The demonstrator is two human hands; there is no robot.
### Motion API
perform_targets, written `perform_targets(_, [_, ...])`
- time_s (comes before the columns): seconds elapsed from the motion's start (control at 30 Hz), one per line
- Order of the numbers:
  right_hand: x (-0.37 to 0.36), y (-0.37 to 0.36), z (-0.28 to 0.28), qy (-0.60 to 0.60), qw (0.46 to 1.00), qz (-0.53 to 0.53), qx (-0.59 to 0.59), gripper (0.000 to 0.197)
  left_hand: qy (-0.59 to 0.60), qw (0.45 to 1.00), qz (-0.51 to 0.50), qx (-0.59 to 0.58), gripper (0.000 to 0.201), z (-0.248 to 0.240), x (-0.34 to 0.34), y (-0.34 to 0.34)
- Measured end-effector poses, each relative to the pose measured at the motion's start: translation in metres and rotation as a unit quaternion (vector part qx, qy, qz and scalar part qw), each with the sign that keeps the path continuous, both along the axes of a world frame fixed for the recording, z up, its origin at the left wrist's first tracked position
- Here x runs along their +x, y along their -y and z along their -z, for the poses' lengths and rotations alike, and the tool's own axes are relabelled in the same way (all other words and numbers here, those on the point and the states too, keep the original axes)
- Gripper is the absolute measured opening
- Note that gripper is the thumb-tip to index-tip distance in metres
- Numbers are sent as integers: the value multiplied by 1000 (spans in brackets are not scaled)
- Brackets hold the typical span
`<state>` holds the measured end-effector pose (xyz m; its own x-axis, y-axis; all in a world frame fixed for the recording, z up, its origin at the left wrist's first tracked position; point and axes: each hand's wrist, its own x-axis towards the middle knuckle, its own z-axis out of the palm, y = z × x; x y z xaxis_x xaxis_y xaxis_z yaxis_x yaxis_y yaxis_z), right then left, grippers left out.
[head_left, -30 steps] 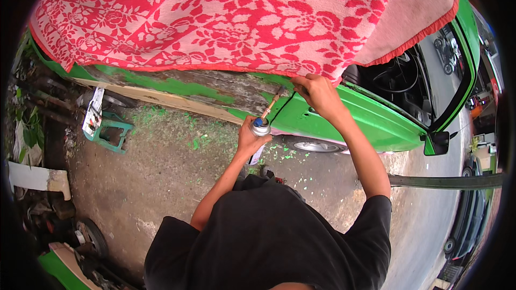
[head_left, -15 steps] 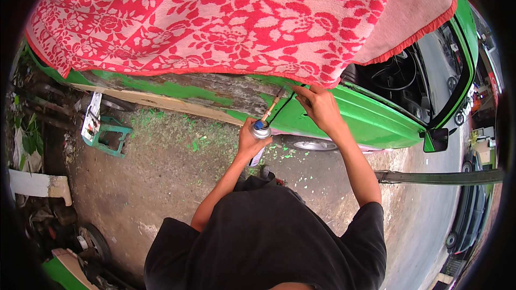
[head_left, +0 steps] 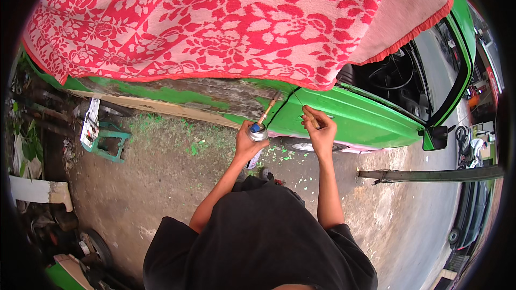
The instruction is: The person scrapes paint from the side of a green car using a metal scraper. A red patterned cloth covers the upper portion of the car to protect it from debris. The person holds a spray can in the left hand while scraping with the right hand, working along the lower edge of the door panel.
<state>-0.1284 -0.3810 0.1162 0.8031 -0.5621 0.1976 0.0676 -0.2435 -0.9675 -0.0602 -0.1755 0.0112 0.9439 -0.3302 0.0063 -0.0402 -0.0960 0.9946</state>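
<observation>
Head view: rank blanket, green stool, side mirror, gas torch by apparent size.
1. Blanket
2. Green stool
3. Side mirror
Gas torch: unranked; the left hand hides part of it.

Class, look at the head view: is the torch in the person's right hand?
No, the left hand grips the torch, its nozzle pointing toward the green car.

Downward fisheye view from above the hands [head_left: 249, 142]
</observation>
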Motion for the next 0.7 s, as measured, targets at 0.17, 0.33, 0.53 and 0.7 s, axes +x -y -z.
perform_targets(0.17, [-3,-12,4,-64,998,14,4,19,-20,1000,-1,-11,50,-3,1,3])
perform_targets(0.33, [-5,-21,8,-90,995,20,-29,23,3,1000,-1,11,50,-13,2,2])
perform_targets(0.53, [-2,-30,-8,-129,987,12,-100,37,28,998,-4,50,50,-20,0,0])
perform_targets(0.7, [7,-41,-26,-136,981,1,-139,34,30,997,-22,63,52,-18,0,0])
